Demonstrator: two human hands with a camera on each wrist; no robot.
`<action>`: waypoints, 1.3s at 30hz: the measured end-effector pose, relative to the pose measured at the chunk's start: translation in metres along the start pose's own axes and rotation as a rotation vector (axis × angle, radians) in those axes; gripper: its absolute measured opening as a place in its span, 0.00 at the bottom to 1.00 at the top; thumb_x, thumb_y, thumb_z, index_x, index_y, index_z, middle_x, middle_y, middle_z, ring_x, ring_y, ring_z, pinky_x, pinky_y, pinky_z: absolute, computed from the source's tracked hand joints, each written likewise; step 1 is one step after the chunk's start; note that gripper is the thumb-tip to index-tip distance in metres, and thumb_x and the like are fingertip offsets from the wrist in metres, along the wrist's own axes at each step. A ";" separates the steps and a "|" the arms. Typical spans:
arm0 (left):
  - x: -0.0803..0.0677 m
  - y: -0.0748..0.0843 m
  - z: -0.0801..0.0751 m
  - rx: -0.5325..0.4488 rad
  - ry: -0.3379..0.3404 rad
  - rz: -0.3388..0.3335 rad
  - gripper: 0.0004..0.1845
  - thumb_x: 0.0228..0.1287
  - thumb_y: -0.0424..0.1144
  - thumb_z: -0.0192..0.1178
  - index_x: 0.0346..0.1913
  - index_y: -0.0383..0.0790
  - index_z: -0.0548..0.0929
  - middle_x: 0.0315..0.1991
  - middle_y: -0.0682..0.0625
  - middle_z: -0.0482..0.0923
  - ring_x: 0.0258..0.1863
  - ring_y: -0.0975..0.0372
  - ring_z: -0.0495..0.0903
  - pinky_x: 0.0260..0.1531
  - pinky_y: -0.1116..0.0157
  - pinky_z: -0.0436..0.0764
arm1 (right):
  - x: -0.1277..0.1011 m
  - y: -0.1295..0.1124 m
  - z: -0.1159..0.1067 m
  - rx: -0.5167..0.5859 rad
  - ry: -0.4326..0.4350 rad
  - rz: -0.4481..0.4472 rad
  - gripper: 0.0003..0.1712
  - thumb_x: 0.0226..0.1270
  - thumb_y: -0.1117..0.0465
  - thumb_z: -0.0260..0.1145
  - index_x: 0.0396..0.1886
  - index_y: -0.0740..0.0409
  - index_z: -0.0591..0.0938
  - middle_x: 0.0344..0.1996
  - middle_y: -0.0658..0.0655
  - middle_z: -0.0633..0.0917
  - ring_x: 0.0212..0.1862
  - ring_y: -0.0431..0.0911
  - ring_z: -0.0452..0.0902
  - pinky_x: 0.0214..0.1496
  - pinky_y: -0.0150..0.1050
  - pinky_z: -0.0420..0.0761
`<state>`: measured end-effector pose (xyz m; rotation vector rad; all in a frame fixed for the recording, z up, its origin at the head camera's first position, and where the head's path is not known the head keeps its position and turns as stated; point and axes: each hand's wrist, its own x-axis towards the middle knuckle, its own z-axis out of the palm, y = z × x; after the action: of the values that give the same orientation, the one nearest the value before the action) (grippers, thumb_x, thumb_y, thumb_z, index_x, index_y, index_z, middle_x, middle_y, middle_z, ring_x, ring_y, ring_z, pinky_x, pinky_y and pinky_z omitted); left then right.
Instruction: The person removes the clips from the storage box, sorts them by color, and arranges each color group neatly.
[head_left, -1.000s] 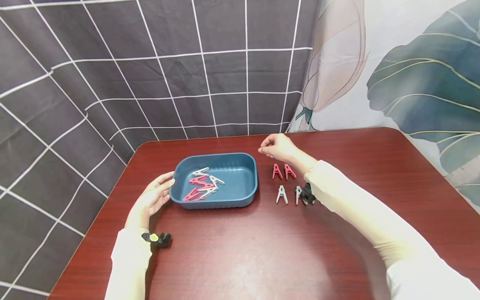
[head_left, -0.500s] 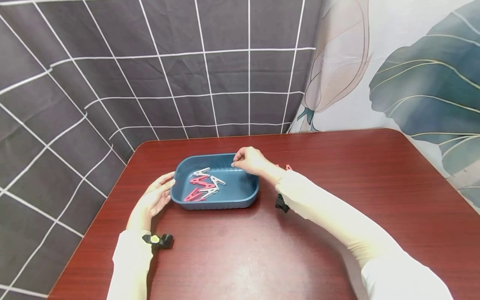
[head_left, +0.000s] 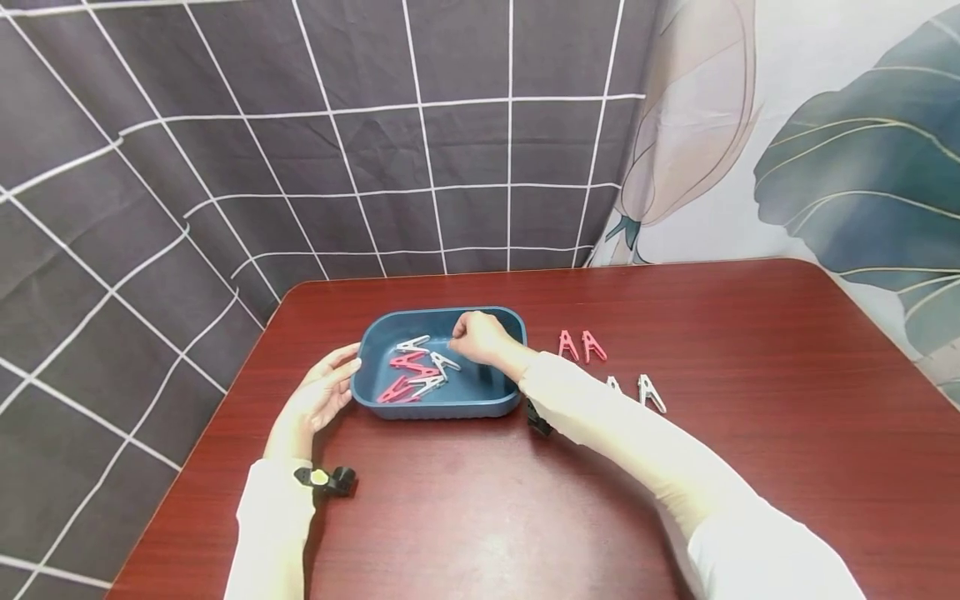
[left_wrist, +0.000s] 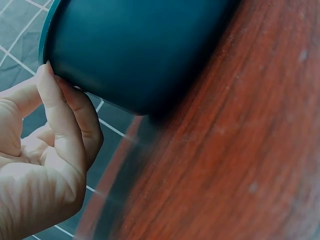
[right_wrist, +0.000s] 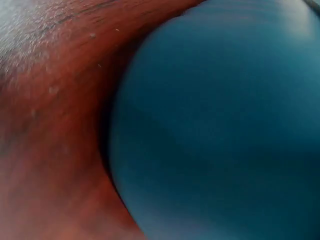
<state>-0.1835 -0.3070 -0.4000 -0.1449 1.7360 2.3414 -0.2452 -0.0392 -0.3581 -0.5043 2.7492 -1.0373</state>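
A blue tray (head_left: 450,409) stands on the red-brown table (head_left: 525,517) and holds several red pegs (head_left: 408,364) and white pegs (head_left: 413,342). My left hand (head_left: 324,398) lies at the tray's left end, its straight fingers (left_wrist: 60,115) touching the outer wall of the tray (left_wrist: 140,50). My right hand (head_left: 477,337) reaches into the tray from the right with curled fingers, right beside a white peg (head_left: 446,361). Whether it pinches anything is hidden. The right wrist view shows only the tray wall (right_wrist: 225,125) and the table (right_wrist: 50,100).
Right of the tray, two red pegs (head_left: 581,346) lie side by side. Nearer me lies a white peg (head_left: 649,392), and a second white peg (head_left: 613,383) is half hidden by my right sleeve. Patterned cloth hangs behind the table's far edge.
My right hand has moved left from above the red pegs, over the tray's rim and down among the pegs inside. The left hand stays at the tray.
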 end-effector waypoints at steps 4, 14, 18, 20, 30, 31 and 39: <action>0.000 -0.001 0.001 -0.005 0.014 -0.009 0.12 0.72 0.31 0.48 0.49 0.51 0.76 0.32 0.56 0.82 0.30 0.69 0.82 0.32 0.74 0.81 | 0.003 0.003 0.013 0.000 0.022 0.006 0.07 0.60 0.60 0.66 0.31 0.60 0.81 0.28 0.55 0.84 0.30 0.44 0.76 0.35 0.34 0.76; 0.003 -0.003 -0.001 -0.051 0.022 -0.020 0.13 0.73 0.30 0.47 0.47 0.52 0.78 0.31 0.56 0.81 0.27 0.68 0.81 0.29 0.74 0.81 | 0.006 0.004 0.027 -0.187 -0.066 -0.069 0.14 0.62 0.54 0.66 0.33 0.63 0.80 0.26 0.57 0.81 0.29 0.45 0.72 0.34 0.37 0.73; 0.002 -0.002 -0.001 -0.067 0.011 -0.016 0.14 0.72 0.30 0.47 0.46 0.52 0.80 0.31 0.56 0.81 0.26 0.68 0.82 0.29 0.74 0.81 | 0.005 0.004 0.029 -0.282 -0.101 -0.105 0.14 0.63 0.53 0.65 0.30 0.62 0.80 0.30 0.59 0.79 0.35 0.49 0.74 0.40 0.41 0.75; 0.002 -0.002 -0.001 -0.068 0.011 -0.014 0.13 0.72 0.30 0.48 0.46 0.51 0.80 0.32 0.55 0.81 0.27 0.68 0.82 0.29 0.74 0.81 | 0.005 0.004 0.030 -0.302 -0.107 -0.107 0.14 0.63 0.54 0.65 0.31 0.62 0.80 0.34 0.60 0.79 0.39 0.50 0.75 0.44 0.43 0.76; 0.000 0.001 0.001 0.005 0.022 -0.020 0.11 0.71 0.32 0.51 0.49 0.50 0.76 0.32 0.56 0.82 0.31 0.68 0.83 0.34 0.74 0.81 | 0.009 0.007 0.030 -0.237 -0.116 -0.072 0.09 0.59 0.59 0.66 0.32 0.62 0.79 0.34 0.59 0.78 0.38 0.49 0.73 0.41 0.41 0.75; 0.000 0.002 0.001 0.013 0.025 -0.019 0.11 0.71 0.32 0.51 0.49 0.50 0.76 0.33 0.56 0.82 0.32 0.68 0.83 0.34 0.73 0.82 | 0.011 0.008 0.030 -0.232 -0.120 -0.070 0.09 0.59 0.60 0.65 0.31 0.62 0.79 0.34 0.59 0.78 0.38 0.49 0.73 0.41 0.41 0.75; -0.001 0.004 0.001 0.070 0.052 -0.017 0.12 0.70 0.31 0.52 0.52 0.48 0.74 0.35 0.57 0.83 0.34 0.68 0.84 0.36 0.72 0.82 | 0.012 0.010 0.032 -0.297 -0.115 -0.095 0.08 0.58 0.60 0.63 0.31 0.62 0.81 0.35 0.60 0.78 0.40 0.52 0.75 0.44 0.44 0.77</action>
<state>-0.1831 -0.3069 -0.3959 -0.2096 1.8307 2.2803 -0.2502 -0.0558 -0.3893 -0.7180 2.8099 -0.5950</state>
